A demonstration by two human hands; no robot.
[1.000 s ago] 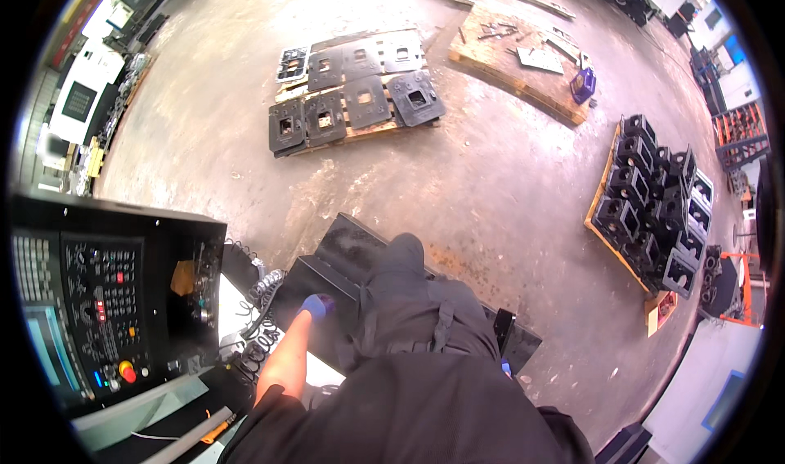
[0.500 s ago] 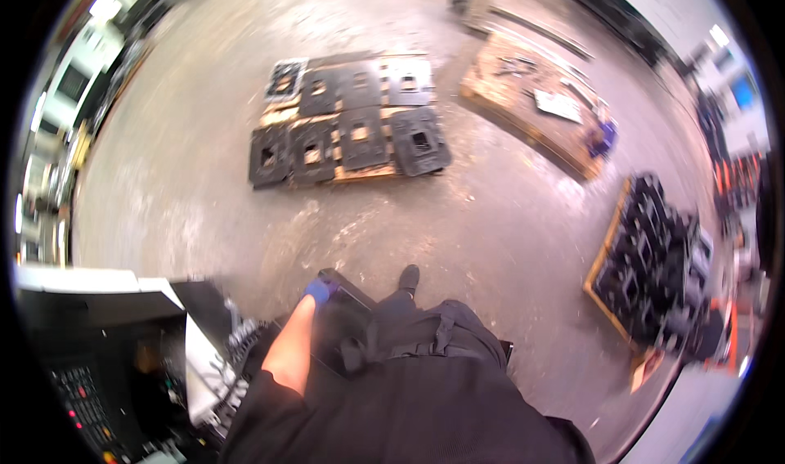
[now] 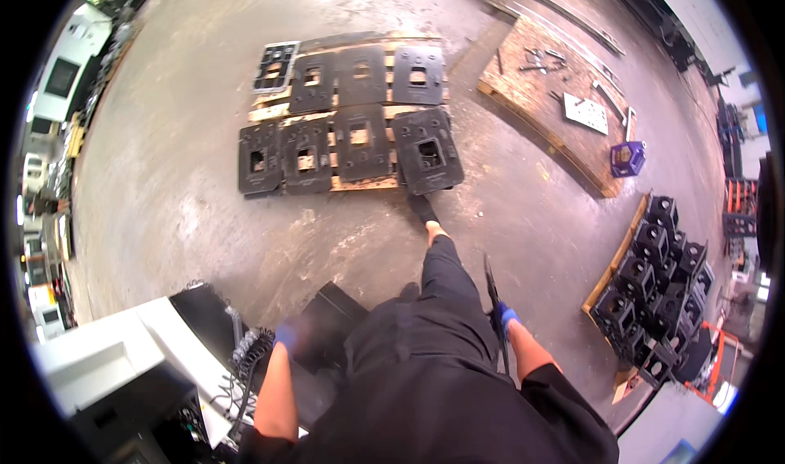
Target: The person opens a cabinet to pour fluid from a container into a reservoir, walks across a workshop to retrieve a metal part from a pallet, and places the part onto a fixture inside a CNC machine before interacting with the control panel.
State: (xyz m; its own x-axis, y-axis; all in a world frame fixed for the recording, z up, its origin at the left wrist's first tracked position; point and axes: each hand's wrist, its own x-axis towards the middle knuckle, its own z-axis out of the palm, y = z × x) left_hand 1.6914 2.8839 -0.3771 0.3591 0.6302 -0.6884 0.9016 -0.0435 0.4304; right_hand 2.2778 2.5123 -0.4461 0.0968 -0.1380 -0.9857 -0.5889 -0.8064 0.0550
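My right hand (image 3: 508, 313) wears a blue glove and hangs beside my right thigh, gripping a thin dark plate (image 3: 493, 288). That plate is seen nearly edge-on, and its lower part runs down along my leg. My left hand (image 3: 284, 334), also gloved in blue, is smeared by motion, so its fingers are unclear. It is beside a black box-like surface (image 3: 334, 309) left of my legs; whether it touches it cannot be made out. Ahead, several dark plates with square cutouts (image 3: 360, 141) lie in two rows on a wooden pallet (image 3: 364, 183).
One foot is stretched out to the pallet's near edge. A wooden platform (image 3: 523, 121) at the far right carries tools, a white sheet (image 3: 585, 112) and a purple container (image 3: 627, 159). Black castings (image 3: 654, 260) crowd another pallet at right. White machinery (image 3: 147, 333) with coiled hoses stands at left.
My right hand and the thin plate have come into view. My left hand has moved back and left from the black surface's far end. One leg has stepped forward toward the pallet.
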